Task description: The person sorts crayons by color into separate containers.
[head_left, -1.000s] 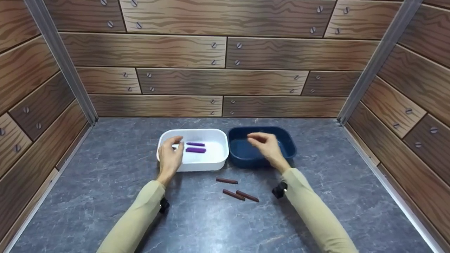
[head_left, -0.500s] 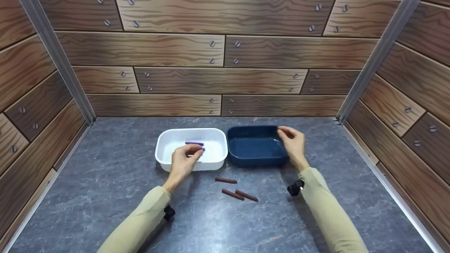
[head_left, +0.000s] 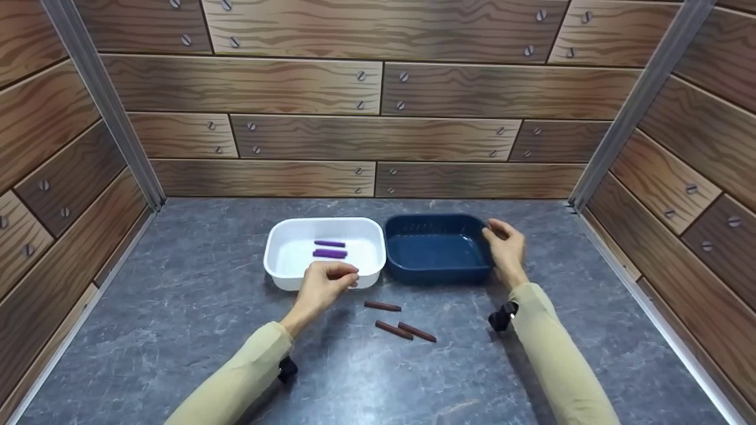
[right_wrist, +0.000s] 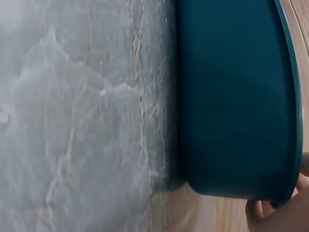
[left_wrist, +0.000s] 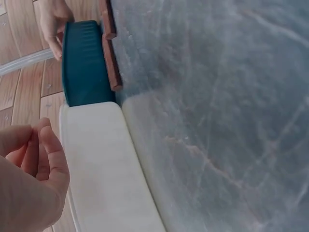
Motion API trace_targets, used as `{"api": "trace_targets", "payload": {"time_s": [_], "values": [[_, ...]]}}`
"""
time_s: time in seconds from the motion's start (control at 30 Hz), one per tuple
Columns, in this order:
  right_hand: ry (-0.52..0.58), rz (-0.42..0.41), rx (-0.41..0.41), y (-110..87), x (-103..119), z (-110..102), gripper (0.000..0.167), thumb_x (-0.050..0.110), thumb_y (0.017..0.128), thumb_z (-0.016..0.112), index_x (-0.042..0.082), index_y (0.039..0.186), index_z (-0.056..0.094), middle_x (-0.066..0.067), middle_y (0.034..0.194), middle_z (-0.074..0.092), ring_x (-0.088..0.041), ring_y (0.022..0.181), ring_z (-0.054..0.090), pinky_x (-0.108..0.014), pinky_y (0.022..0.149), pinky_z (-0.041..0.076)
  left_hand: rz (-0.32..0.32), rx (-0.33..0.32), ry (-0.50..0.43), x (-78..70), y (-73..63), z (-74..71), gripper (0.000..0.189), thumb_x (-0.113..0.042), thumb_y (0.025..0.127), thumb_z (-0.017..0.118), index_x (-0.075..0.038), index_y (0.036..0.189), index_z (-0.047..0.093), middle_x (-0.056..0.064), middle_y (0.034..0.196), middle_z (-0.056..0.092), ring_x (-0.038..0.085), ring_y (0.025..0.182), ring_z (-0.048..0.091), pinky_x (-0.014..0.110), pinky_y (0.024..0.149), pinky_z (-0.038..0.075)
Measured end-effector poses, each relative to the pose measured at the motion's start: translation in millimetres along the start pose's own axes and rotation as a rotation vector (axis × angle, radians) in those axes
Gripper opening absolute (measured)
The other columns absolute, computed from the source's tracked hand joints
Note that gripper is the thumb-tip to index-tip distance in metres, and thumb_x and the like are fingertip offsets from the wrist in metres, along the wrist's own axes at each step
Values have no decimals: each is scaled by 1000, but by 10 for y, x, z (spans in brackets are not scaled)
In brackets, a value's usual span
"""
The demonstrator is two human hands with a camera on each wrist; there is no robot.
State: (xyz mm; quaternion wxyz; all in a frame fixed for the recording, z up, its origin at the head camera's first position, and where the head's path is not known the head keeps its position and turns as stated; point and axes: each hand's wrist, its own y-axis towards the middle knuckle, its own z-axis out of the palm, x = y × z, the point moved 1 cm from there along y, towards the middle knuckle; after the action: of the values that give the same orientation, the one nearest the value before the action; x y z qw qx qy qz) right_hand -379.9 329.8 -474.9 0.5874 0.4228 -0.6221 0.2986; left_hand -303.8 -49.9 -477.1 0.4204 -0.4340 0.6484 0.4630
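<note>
My left hand (head_left: 326,287) hovers over the front edge of a white rectangular bin (head_left: 276,245), fingers loosely curled. Nothing shows between its fingertips in the left wrist view. Purple crayons (head_left: 329,254) lie on that bin's floor. Against it, on the right, stands a dark blue bin (head_left: 440,275) with nothing visible inside. My right hand (head_left: 508,248) grips the blue bin's right rim; in the right wrist view, thumb and fingers sit on both sides of its corner. Three brown crayons (head_left: 383,306) lie on the tabletop in front of the bins.
The grey marbled tabletop (head_left: 147,330) extends around both bins. Wood-patterned walls (head_left: 378,139) enclose it at the back and on both sides, with metal strips (head_left: 614,136) along the corners.
My right hand has moved from above the blue bin to its right rim. My left hand has come from the white bin's left side to its front edge. The crayons have stayed put.
</note>
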Motion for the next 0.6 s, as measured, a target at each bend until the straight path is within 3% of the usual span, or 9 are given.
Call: {"api": "trace_targets", "payload": {"time_s": [0.1, 0.2, 0.33, 0.43, 0.6], "values": [[-1, 56, 23, 22, -28, -36, 43, 7, 96, 60, -1, 137, 54, -19, 140, 55, -25, 127, 53, -28, 103, 45, -14, 40, 20, 9, -6, 38, 13, -3, 85, 72, 5, 96, 75, 18, 87, 75, 14, 73, 68, 18, 63, 53], [3, 125, 29, 19, -90, -51, 45, 11, 98, 58, 2, 142, 50, -17, 144, 52, -27, 131, 49, -35, 109, 40, -27, 83, 65, 35, -28, 67, 15, -5, 85, 74, 3, 97, 76, 13, 90, 76, 8, 75, 66, 19, 67, 53], [17, 187, 22, 23, -150, -52, 43, 16, 100, 55, 5, 141, 52, -15, 144, 51, -26, 130, 48, -35, 109, 39, -37, 155, 144, 64, -53, 113, 17, -8, 84, 76, 1, 98, 77, 8, 93, 76, 5, 78, 64, 20, 71, 53], [36, 210, -4, 41, -172, -47, 39, 17, 100, 55, 6, 137, 57, -13, 143, 52, -24, 129, 48, -34, 108, 39, -40, 216, 172, 73, -61, 153, 19, -6, 83, 75, 2, 100, 76, 11, 95, 76, 8, 80, 64, 21, 72, 53], [64, 222, -31, 66, -171, -19, 36, 16, 99, 56, 6, 134, 60, -11, 142, 53, -21, 130, 47, -33, 110, 38, -15, 232, 217, 77, -58, 205, 24, -3, 82, 74, 4, 105, 74, 16, 101, 74, 18, 87, 67, 30, 75, 56]]}}
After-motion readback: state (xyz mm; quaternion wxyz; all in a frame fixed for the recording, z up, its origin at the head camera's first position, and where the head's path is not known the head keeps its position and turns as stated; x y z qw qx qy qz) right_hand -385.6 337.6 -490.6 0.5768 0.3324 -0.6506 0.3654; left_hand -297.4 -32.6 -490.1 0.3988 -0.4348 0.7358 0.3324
